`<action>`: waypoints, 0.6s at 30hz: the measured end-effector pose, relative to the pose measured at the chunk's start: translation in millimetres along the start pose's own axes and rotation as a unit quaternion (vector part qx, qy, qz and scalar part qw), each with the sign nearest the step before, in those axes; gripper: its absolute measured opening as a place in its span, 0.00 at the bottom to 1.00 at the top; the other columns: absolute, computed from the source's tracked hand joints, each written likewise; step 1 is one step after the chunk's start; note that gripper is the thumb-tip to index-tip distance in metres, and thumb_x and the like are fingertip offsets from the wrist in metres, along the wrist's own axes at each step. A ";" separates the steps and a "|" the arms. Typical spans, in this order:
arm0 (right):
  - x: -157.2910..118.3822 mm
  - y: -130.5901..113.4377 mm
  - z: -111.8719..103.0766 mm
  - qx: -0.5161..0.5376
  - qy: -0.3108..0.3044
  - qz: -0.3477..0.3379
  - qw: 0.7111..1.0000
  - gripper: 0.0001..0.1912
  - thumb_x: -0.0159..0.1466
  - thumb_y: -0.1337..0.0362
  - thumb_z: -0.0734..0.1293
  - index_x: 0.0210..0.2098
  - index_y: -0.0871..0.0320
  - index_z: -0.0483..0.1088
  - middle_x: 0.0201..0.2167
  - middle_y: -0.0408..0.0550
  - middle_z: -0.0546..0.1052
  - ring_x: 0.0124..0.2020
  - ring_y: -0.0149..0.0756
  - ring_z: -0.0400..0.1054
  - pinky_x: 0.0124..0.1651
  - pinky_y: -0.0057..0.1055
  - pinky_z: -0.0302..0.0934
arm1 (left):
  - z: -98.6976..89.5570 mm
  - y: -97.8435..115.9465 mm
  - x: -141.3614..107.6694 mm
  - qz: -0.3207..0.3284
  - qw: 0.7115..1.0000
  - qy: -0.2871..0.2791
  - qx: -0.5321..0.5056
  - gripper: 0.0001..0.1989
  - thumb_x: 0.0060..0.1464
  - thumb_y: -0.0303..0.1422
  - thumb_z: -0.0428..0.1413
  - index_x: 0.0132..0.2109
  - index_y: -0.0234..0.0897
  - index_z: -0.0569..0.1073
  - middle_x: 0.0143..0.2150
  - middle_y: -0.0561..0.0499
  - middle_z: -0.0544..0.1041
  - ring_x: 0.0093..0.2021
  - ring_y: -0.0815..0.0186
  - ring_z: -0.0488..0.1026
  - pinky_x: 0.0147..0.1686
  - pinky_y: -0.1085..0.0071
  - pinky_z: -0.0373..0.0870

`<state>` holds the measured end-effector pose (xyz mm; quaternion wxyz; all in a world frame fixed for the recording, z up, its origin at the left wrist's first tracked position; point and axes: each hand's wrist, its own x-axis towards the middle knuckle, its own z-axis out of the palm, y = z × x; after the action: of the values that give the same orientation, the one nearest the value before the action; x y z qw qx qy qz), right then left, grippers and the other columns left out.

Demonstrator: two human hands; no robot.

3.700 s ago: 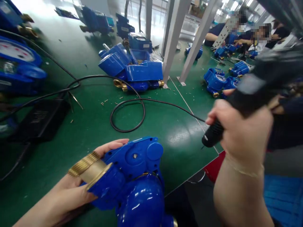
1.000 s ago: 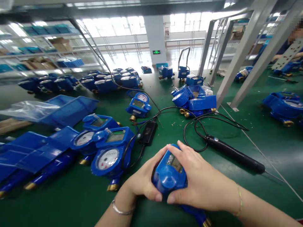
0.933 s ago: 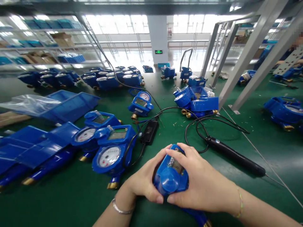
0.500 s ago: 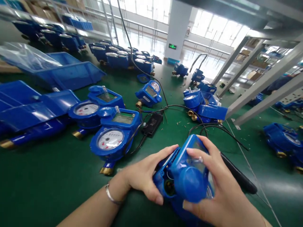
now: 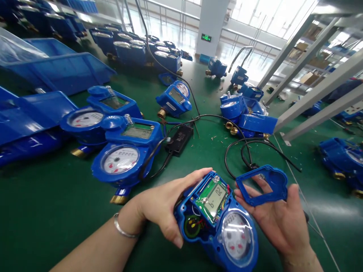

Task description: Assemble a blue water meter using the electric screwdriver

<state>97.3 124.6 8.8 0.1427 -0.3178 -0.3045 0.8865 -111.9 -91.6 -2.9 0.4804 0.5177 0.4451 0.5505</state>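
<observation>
My left hand (image 5: 161, 207), with a silver bangle at the wrist, grips the left side of an opened blue meter (image 5: 207, 234). The meter's green circuit board and small display (image 5: 214, 200) are exposed, with wires and a round part beside them. Its round dial (image 5: 237, 235) faces up at the lower right. In my right hand (image 5: 279, 223) lies the blue cover (image 5: 262, 186), a frame with a window, its inner side turned up. The cover is apart from the meter, to its right. Fingers show through its window.
Two assembled meters (image 5: 120, 160) stand at the left, near a blue bin (image 5: 65, 71). A black box (image 5: 181, 139) with cables lies mid-table. Several meters are at the back and right. A black cable (image 5: 227, 151) loops behind my hands. Metal posts (image 5: 320, 83) rise at the right.
The blue cover has come off the meter and moved right in my right hand, turned over. The board and dial are now uncovered. My left hand still holds the meter.
</observation>
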 end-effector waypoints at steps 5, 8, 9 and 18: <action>0.8 0.1 -5.0 0.029 -0.003 0.100 0.995 0.41 0.52 0.27 0.58 0.48 0.53 0.73 0.47 0.61 0.75 0.47 0.60 0.70 0.53 0.56 0.59 | 0.2 -0.6 2.1 0.006 1.000 -0.010 -0.023 0.65 0.28 0.33 0.74 0.69 0.52 0.45 0.68 0.49 0.57 0.66 0.49 0.57 0.64 0.60 0.51; 3.5 4.3 -9.4 0.031 -0.002 0.118 0.993 0.40 0.54 0.28 0.59 0.48 0.53 0.73 0.46 0.60 0.76 0.46 0.57 0.72 0.50 0.51 0.62 | 1.5 -2.2 3.5 0.001 0.999 -0.013 -0.051 0.65 0.28 0.31 0.74 0.69 0.50 0.45 0.68 0.46 0.58 0.66 0.47 0.56 0.64 0.57 0.50; 4.4 6.5 -11.2 0.023 0.001 0.119 0.993 0.40 0.54 0.29 0.59 0.49 0.54 0.72 0.47 0.60 0.76 0.46 0.56 0.72 0.50 0.50 0.63 | 2.0 -2.6 3.6 -0.001 0.998 -0.013 -0.057 0.65 0.28 0.31 0.74 0.69 0.49 0.45 0.68 0.46 0.58 0.66 0.46 0.56 0.65 0.56 0.50; 9.1 17.8 -14.3 -0.064 0.028 0.069 0.995 0.38 0.64 0.37 0.55 0.49 0.68 0.71 0.43 0.67 0.76 0.41 0.52 0.74 0.41 0.43 0.69 | 3.5 -3.4 4.5 -0.011 0.992 -0.020 -0.121 0.67 0.26 0.28 0.74 0.69 0.47 0.44 0.68 0.44 0.58 0.66 0.43 0.56 0.64 0.53 0.50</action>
<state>98.7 121.3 -15.5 0.0688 -0.3709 -0.3336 0.8640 -108.2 -86.8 -5.4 0.5544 0.4622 0.3712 0.5841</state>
